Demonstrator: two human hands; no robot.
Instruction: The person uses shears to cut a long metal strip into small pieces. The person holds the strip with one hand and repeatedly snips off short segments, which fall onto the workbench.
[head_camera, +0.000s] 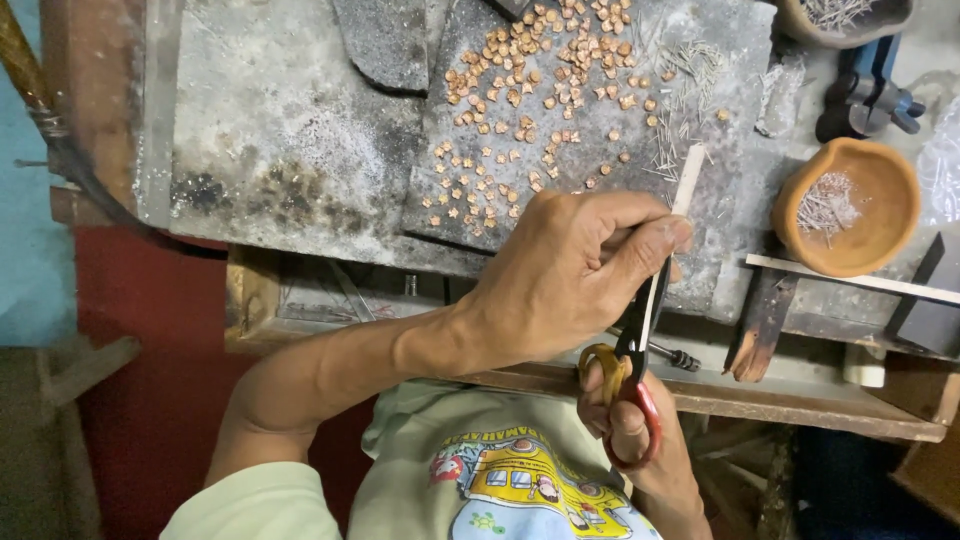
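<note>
Head view: the left hand (575, 270) pinches a thin pale strip (686, 180) between thumb and fingers, its long axis running up toward the surface's far edge. The right hand (640, 440), below at the near edge, is closed through the handles of scissors (632, 370), blades pointing up along the strip. Small copper pieces (520, 110) lie scattered beyond; a clay bowl (850, 205) sits right.
</note>
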